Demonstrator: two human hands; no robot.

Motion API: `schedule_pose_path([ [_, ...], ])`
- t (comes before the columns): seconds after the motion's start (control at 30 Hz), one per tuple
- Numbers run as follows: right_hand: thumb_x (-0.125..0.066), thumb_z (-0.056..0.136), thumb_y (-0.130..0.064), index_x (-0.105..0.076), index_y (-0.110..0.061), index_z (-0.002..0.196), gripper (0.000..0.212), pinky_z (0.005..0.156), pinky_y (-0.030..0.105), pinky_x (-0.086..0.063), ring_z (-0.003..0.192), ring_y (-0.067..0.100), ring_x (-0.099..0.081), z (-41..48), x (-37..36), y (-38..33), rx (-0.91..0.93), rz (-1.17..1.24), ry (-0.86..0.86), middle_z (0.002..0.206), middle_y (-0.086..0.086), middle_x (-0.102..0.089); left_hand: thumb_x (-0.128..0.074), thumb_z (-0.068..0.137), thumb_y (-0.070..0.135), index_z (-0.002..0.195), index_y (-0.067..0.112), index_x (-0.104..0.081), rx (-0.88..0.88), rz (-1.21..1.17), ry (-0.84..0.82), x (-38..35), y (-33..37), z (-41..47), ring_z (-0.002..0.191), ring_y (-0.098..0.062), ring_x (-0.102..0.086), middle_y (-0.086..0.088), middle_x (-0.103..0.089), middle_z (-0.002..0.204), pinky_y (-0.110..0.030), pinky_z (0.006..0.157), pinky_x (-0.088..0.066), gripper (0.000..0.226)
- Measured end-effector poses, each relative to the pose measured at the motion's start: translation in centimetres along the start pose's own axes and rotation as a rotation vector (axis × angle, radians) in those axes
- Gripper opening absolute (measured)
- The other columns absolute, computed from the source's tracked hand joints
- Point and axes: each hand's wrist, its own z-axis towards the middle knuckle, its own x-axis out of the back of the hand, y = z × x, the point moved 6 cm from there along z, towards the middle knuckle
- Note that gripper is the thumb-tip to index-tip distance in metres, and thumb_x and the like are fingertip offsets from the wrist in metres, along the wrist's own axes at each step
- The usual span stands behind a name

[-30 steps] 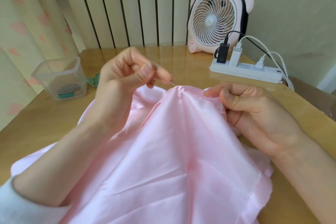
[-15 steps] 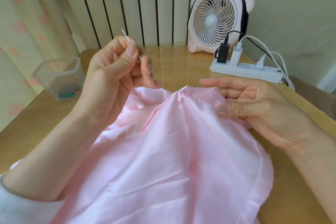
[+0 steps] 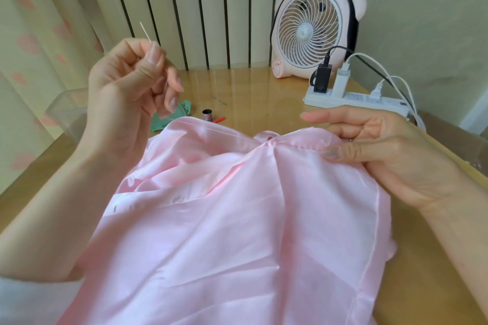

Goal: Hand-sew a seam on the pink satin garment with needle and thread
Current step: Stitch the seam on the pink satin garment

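1. Pinching the needle (image 3: 146, 32) between thumb and forefinger of the left hand (image 3: 129, 84), other fingers loosely curled; held above the left rear of the tabletop (image 3: 250, 92), point slanting up and to the left.
2. Lifted well clear of the cloth, where a second ago it sat at the raised fold; now a little higher and further left than half a second ago.
3. Gripping the top hem of the garment (image 3: 237, 219) with the right hand (image 3: 383, 150): thumb pressed on the satin, forefinger stretched straight, remaining fingers curled beneath. Same hold as half a second ago, looser than the closed fist before that.
4. Spread over the front half of the tabletop, with the hem between the hands sagging lower than before.
5. Uncovered by that sag, just behind the hem toward the middle: spool (image 3: 207, 115), small red object (image 3: 219, 120), green cloth (image 3: 171, 119).
6. Unmoved at the rear right corner: fan (image 3: 314, 26) and power strip (image 3: 356, 99); clear box (image 3: 66, 113) at the left edge, partly behind the left wrist.
7. Thread too fine to trace.
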Motion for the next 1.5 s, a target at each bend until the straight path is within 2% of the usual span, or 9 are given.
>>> schedule_pose_path([
  [0.5, -0.07, 0.051, 0.01, -0.073, -0.015, 0.101, 0.056, 0.063, 0.023, -0.055, 0.076, 0.019, -0.068, 0.2, 0.4, -0.1, 0.051, 0.014, -0.051, 0.09, 0.011, -0.072, -0.055, 0.092, 0.007, 0.071, 0.016, -0.049, 0.015, 0.231, 0.204, 1.8, -0.1, 0.1, 0.032, -0.01, -0.028, 0.003, -0.053, 0.043, -0.016, 0.038, -0.024, 0.024],
  [0.67, -0.079, 0.046, -0.008, -0.071, -0.016, 0.107, 0.062, 0.066, 0.023, -0.055, 0.079, 0.019, -0.068, 0.2, 0.4, 0.1, 0.063, 0.006, -0.097, 0.095, 0.011, -0.071, -0.056, 0.09, 0.008, 0.07, 0.017, -0.049, 0.028, 0.285, 0.28, 2.6, -0.1, 0.1, 0.031, -0.007, -0.027, 0.004, -0.051, 0.039, -0.018, 0.038, -0.021, 0.023],
  [0.87, -0.064, 0.059, 0.002, -0.072, -0.015, 0.105, 0.05, 0.067, 0.024, -0.055, 0.08, 0.022, -0.068, 0.3, 0.6, 0.3, 0.051, -0.013, -0.074, 0.098, 0.016, -0.07, -0.056, 0.091, 0.009, 0.072, 0.017, -0.05, 0.047, 0.3, 0.287, 2.6, -0.1, 0.1, 0.033, -0.008, -0.028, 0.005, -0.052, 0.04, -0.017, 0.038, -0.023, 0.022],
  [1.03, -0.057, 0.063, -0.002, -0.072, -0.018, 0.103, 0.045, 0.075, 0.026, -0.05, 0.089, 0.024, -0.065, 0.7, 1.4, 0.8, 0.029, -0.142, -0.012, 0.105, 0.018, -0.069, -0.056, 0.091, 0.007, 0.073, 0.014, -0.051, 0.08, 0.304, 0.176, 1.3, -0.1, -0.2, 0.035, -0.011, -0.033, 0.002, -0.054, 0.042, -0.015, 0.039, -0.026, 0.019],
  [1.1, -0.062, 0.067, -0.006, -0.074, -0.028, 0.098, 0.039, 0.071, 0.016, -0.044, 0.086, 0.01, -0.061, 1.0, 2.3, 0.8, 0.125, -0.437, 0.157, 0.099, 0.007, -0.069, -0.058, 0.09, 0.009, 0.074, 0.014, -0.052, 0.107, 0.297, 0.08, 0.2, 0.1, -0.5, 0.04, -0.011, -0.044, 0.001, -0.063, 0.051, -0.017, 0.043, -0.032, 0.018],
  [1.2, -0.064, 0.07, -0.029, -0.067, -0.036, 0.1, 0.031, 0.076, 0.011, -0.041, 0.094, 0.006, -0.057, 0.7, 1.6, -0.6, 0.343, -0.767, 0.339, 0.101, -0.006, -0.064, -0.065, 0.082, 0.01, 0.075, 0.014, -0.055, 0.128, 0.244, -0.181, -2.9, 0.7, -1.6, 0.082, -0.008, -0.069, 0.002, -0.075, 0.09, -0.014, 0.066, -0.046, 0.013],
  [1.27, -0.069, 0.072, -0.027, -0.07, -0.029, 0.102, 0.03, 0.078, 0.016, -0.046, 0.092, 0.014, -0.061, 0.1, -0.9, -1.1, 0.375, -0.544, 0.168, 0.102, -0.002, -0.068, -0.067, 0.074, 0.013, 0.069, 0.021, -0.061, 0.11, 0.209, -0.337, -5.4, 1.0, -2.7, 0.104, -0.006, -0.064, 0.006, -0.07, 0.112, -0.016, 0.078, -0.048, 0.012],
  [1.37, -0.077, 0.07, -0.019, -0.071, -0.014, 0.097, 0.029, 0.071, 0.02, -0.05, 0.078, 0.015, -0.062, -0.3, -4.4, -1.8, 0.379, -0.188, -0.092, 0.087, -0.001, -0.07, -0.069, 0.069, 0.012, 0.061, 0.027, -0.066, 0.139, 0.093, -0.415, -7.8, 0.7, -3.7, 0.112, -0.005, -0.06, 0.006, -0.067, 0.114, -0.019, 0.085, -0.048, 0.017],
  [1.5, -0.074, 0.06, -0.015, -0.072, -0.013, 0.073, 0.014, 0.057, 0.02, -0.047, 0.057, 0.012, -0.058, 0.1, -4.9, -1.9, 0.391, -0.019, -0.035, 0.065, 0.003, -0.067, -0.067, 0.071, 0.007, 0.063, 0.019, -0.066, 0.201, -0.007, -0.455, -9.2, 0.2, -3.9, 0.098, -0.007, -0.065, 0.004, -0.069, 0.107, -0.02, 0.074, -0.052, 0.015],
])
